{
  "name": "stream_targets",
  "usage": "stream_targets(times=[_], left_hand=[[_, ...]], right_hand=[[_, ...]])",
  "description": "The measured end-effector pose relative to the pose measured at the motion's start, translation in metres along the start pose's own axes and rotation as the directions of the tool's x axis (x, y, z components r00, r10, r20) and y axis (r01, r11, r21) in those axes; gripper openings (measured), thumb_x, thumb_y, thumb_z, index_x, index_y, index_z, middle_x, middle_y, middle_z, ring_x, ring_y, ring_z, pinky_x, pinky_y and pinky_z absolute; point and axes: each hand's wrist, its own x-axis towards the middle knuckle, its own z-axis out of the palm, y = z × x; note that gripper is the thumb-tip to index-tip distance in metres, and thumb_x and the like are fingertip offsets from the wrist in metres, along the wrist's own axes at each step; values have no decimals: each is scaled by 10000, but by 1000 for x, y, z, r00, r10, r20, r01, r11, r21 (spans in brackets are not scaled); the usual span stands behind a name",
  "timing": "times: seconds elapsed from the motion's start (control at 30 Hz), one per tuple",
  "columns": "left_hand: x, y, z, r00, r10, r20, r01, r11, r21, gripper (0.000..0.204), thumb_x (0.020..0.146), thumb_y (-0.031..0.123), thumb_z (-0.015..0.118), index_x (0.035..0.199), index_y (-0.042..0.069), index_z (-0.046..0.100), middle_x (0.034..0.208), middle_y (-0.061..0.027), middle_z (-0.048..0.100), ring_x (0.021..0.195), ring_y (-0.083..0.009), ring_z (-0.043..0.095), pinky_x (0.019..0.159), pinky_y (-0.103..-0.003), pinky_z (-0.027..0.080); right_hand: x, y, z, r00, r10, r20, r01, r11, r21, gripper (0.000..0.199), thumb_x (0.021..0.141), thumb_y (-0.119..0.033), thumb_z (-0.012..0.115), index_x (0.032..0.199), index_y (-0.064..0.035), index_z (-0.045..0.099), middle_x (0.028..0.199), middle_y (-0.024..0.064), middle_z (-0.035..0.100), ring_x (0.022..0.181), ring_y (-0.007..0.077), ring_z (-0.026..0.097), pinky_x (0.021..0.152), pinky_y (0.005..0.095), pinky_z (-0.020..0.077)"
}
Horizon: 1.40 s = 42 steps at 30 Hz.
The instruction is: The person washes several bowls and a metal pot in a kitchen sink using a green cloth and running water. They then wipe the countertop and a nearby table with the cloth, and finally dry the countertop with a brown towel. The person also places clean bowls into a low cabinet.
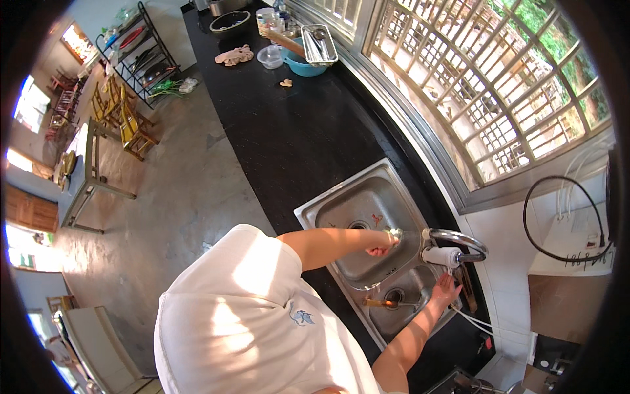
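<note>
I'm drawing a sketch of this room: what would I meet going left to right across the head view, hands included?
Table → pink cloth → clear plastic bowl → blue basin → left hand → right hand → black hose.

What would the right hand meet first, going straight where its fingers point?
Likely the white cylinder at the chrome tap; depth is unclear, so the right hand may already be touching it.
</note>
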Motion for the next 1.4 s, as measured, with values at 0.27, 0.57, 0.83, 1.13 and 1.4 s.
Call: stream_targets(times=[0.27, 0.57, 0.83, 1.13, 1.4], left_hand=[[-49, -34, 29, 629, 334, 702, 291, 736, -611, 431, 957, 499, 380, 759, 125, 465, 540, 82, 339, 400, -29, 269, 363, -171, 181], [-59, -73, -22, 662, 395, 637, -349, 915, -205, 324, 917, 411, 503, 832, 101, 541, 537, 67, 360, 426, -56, 330, 406, -191, 263], [-54, -91, -36, 696, 716, -56, -430, 478, 766, 457, 844, 494, 569, 904, 57, 690, 814, -173, 677, 794, -326, 657, 714, -437, 508], [-38, -123, -31, 420, 879, -226, -298, 369, 880, 210, 795, 298, 605, 791, 100, 672, 713, -119, 674, 687, -311, 664, 601, -428, 517], [-56, -140, -42, 675, 503, -540, -133, 802, 582, 440, 674, 523, 732, 735, 90, 687, 691, -109, 672, 612, -263, 660, 577, -370, 526]], right_hand=[[-133, 132, 63, 751, 498, 435, -282, 836, -471, 486, 968, -370, 484, 1396, -170, 372, 1349, 128, 461, 1118, 286, 495, 893, 456, 471], [-170, 181, 138, 812, 508, 287, -139, 646, -751, 261, 974, -235, 523, 1170, -62, 508, 665, -26, 407, 517, 68, 368, 474, 226, 329], [-141, 256, 144, 975, 152, 160, 64, 498, -865, 321, 982, -292, 470, 724, -103, 441, 496, -39, 307, 377, 80, 279, 347, 254, 207], [-52, 313, 77, 907, -267, 326, 358, 83, -930, 346, 892, -170, 415, 608, 14, 488, 583, 97, 515, 421, 257, 456, 416, 417, 382], [-162, 268, 122, 760, 571, 311, 105, 364, -925, 259, 921, -345, 585, 939, -87, 568, 812, 32, 572, 637, 146, 552, 555, 301, 480]])
